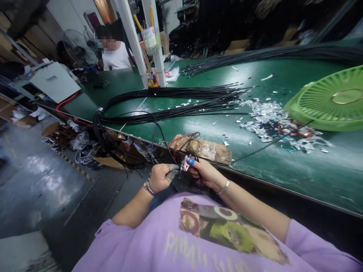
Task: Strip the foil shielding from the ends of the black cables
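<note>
Holding the small pale angular piece (185, 163) steady appears advisable: right fingers (191, 161) pinch it; left fingers (171, 167) curl nearby, their hold indeterminable.

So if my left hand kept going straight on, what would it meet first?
Likely the pale piece at your right hand; depth is unclear, so your left hand may be touching it.

The pinkish piece (185, 163) in the right hand (204, 173) is blurred.
</note>
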Available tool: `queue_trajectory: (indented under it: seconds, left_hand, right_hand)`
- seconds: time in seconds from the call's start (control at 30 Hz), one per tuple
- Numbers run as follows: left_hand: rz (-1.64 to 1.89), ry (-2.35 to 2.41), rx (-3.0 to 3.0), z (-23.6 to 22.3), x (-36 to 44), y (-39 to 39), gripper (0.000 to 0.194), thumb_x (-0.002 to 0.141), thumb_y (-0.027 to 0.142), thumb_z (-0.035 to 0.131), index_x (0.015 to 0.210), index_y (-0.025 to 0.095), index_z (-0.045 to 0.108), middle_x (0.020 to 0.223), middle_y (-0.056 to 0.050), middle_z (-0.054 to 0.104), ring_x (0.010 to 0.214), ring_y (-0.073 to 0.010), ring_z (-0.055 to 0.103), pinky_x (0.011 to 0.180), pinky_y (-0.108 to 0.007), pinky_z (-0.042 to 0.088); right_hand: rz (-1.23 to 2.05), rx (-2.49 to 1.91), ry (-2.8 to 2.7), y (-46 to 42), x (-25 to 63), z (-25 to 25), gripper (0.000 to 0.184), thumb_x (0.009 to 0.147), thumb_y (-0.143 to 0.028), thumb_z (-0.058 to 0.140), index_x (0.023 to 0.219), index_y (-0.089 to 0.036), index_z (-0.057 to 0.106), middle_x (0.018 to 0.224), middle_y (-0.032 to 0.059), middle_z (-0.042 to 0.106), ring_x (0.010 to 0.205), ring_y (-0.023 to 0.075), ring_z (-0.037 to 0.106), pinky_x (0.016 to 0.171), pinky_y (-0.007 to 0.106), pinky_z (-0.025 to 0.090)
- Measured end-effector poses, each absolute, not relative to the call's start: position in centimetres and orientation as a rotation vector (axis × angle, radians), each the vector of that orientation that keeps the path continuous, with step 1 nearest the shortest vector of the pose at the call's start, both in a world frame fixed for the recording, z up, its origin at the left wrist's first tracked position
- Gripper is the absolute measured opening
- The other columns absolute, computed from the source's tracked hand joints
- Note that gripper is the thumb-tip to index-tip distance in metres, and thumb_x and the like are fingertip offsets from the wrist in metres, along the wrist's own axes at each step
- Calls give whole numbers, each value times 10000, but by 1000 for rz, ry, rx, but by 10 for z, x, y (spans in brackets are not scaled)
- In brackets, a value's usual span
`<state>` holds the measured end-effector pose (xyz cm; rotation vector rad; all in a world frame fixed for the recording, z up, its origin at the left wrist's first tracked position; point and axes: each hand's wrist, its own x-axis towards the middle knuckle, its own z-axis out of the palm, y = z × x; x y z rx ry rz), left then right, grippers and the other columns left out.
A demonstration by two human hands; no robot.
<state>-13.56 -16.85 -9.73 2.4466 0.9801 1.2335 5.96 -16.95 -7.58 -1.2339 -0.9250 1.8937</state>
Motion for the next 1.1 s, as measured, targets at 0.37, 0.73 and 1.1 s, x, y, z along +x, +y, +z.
queue_trajectory:
  seconds: [0.37,0.73,1.1]
  left_hand:
    - [1081,931,2362,-111,-134,-166,292,927,346,487,901,187,730,663,-32,708,597,-117,650,595,-211,513]
    - [1118,822,2316,-108,-130,-162,286,919,352,512,849,161,714,659,-38,709,575,-119,645,577,-209,506]
    - [881,673,2070,-99,-133,-162,458,941,475,435,767,130,681,594,-45,663,528,-104,592,535,-195,455]
  right_hand:
    - [1918,-1190,-770,-175,55,-92,611,625,-824,549,618,-225,426,406,-90,336,368,67,248,347,209,158]
    - [1977,-969,-493,-171,46,-95,560,594,-695,727,617,-199,468,441,-84,357,404,49,230,369,198,140]
    - [1933,-1013,-728,-175,46,-98,631,613,-822,580,652,-195,522,444,-80,341,399,61,223,376,207,141]
